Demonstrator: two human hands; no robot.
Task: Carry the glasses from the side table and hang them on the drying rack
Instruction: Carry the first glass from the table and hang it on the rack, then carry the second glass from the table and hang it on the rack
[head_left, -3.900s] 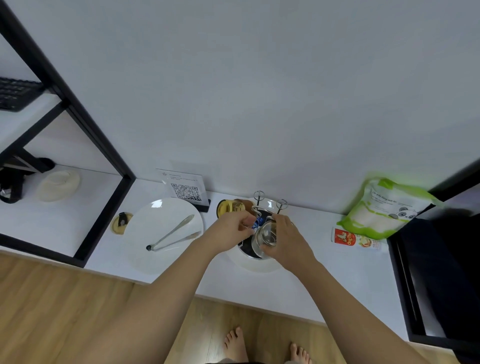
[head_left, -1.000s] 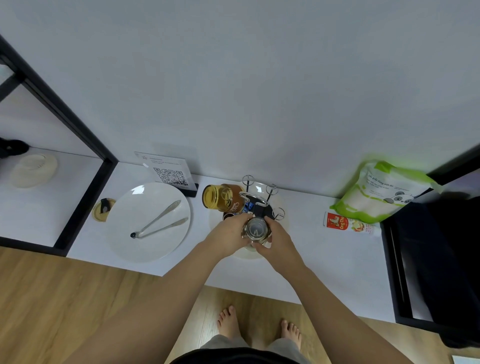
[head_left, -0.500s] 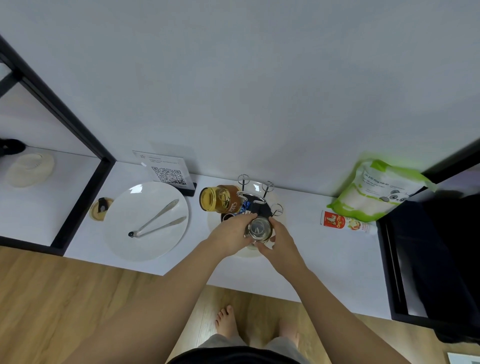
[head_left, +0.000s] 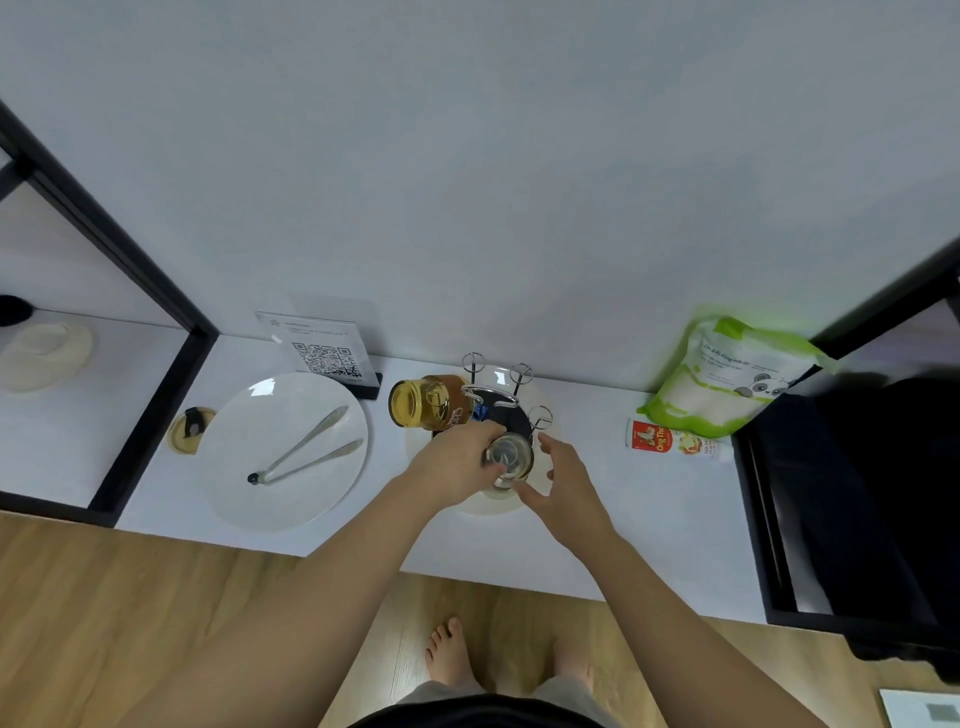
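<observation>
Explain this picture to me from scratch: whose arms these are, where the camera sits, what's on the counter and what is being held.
No machine here: a person wears a wide-angle camera on the head, looking down, so both bare arms and feet show. The left hand grips a clear glass, upside down over the wire drying rack on the white counter. The right hand is open beside the glass, not gripping it. An amber glass already hangs on the rack. Also on the counter: a white plate with tongs, a QR-code sign, a green-and-white bag and a small red packet.
</observation>
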